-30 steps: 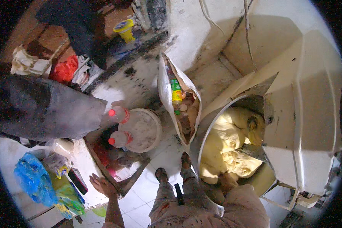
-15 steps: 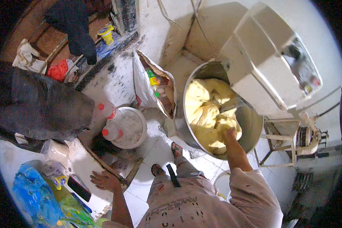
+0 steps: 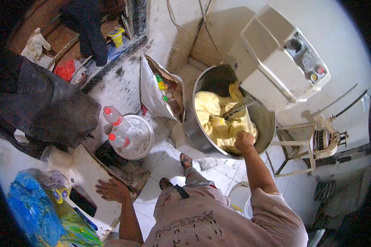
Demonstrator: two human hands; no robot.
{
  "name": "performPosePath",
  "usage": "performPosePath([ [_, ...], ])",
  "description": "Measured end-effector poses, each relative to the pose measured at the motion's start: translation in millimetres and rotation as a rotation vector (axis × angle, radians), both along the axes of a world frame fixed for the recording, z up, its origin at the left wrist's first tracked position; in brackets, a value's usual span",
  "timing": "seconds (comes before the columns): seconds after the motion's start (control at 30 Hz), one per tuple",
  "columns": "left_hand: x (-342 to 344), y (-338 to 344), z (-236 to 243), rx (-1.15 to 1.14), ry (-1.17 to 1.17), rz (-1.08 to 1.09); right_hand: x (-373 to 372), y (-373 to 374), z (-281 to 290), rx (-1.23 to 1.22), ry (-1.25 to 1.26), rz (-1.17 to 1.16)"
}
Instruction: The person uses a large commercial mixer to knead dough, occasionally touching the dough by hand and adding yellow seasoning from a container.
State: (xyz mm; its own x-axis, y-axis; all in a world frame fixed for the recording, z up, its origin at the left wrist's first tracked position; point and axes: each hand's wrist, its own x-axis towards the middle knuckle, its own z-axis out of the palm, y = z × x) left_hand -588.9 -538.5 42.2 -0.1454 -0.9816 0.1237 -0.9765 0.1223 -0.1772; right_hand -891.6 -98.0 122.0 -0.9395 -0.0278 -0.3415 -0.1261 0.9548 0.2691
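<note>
A large steel mixing bowl [image 3: 266,129] holds a mass of pale yellow dough [image 3: 208,103]. Over the near right part of the dough is my right hand [image 3: 244,141], its fingers curled in on the dough; the fingertips are partly hidden. A metal bar [image 3: 237,109] of the mixer reaches down into the dough, beside a dough-coated hook [image 3: 235,90]. My left hand [image 3: 112,190] lies flat, fingers spread, on a white tabletop [image 3: 86,164] at the left, holding nothing. Near it lies a dark phone [image 3: 83,202].
The white mixer head [image 3: 272,53] overhangs the bowl. An open sack [image 3: 156,94] with bottles stands left of it. Two red-capped bottles [image 3: 113,116] stand on a round white lid [image 3: 142,142]. Blue plastic bags [image 3: 33,210] lie lower left. A metal-framed machine [image 3: 294,148] stands at right.
My right hand has drawn back slightly toward me and up from the dough. The dough's shape and the hook's position have changed. My left hand stays on the tabletop. The view has shifted slightly.
</note>
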Motion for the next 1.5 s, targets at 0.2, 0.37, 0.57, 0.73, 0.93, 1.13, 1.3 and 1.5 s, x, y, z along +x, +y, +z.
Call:
performPosePath([
  [0.2,10.0,-4.5,-23.3,-0.157,0.118,-0.096,-16.1,-14.6,-9.9,-0.307,0.007,0.415],
  [0.37,22.3,-8.7,-28.0,-0.214,0.186,-0.227,-65.3,-94.1,-76.1,-1.124,-0.289,0.055],
  [0.57,28.8,-11.8,-27.7,-0.170,0.524,-0.366,-60.3,-118.7,-225.5,-0.838,-0.361,0.204],
  [0.73,-18.4,-1.2,13.8,-0.098,0.396,-0.224,-26.6,-108.7,-221.8,-0.489,-0.501,0.253],
  [0.93,-14.5,5.2,17.7,-0.078,0.378,-0.174,-14.7,-69.7,-226.3,-0.235,-0.662,0.313],
  [1.13,-7.4,1.1,7.9,-0.085,0.394,-0.145,-30.2,-24.6,-213.9,-0.043,-0.682,0.337],
  [1.3,3.3,-1.2,3.1,-0.090,0.270,-0.166,-35.6,16.7,-152.8,0.141,-0.688,0.331],
  [1.5,5.6,-1.4,-0.6,-0.087,0.282,-0.138,-23.2,17.1,-53.7,0.226,-0.514,0.207],
])
